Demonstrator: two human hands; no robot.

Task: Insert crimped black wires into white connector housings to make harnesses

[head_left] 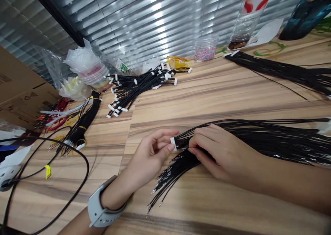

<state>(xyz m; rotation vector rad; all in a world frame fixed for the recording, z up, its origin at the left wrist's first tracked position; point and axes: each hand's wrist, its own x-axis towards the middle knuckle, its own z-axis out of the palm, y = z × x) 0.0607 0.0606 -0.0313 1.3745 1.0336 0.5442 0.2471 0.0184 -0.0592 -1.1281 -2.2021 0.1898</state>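
My left hand (155, 151), with a grey watch on its wrist, pinches a small white connector housing (173, 144) between thumb and fingers. Several black wires run from the housing off to the right. Close by, my right hand (214, 148) has its thumb and forefinger pressed together over the wires, just right of the housing. What exactly sits between those fingertips is hidden. Beneath the right hand lies a bundle of black wires (178, 166), its loose ends fanned toward the lower left and tipped with metal crimp terminals.
At the back lies a pile of black cables (144, 81) with white connectors. A tied black wire bundle (86, 119) and a looped black cable (86, 166) are on the left. Back right are a jar (206, 48), a bottle (248, 17) and another cable bundle (281, 69).
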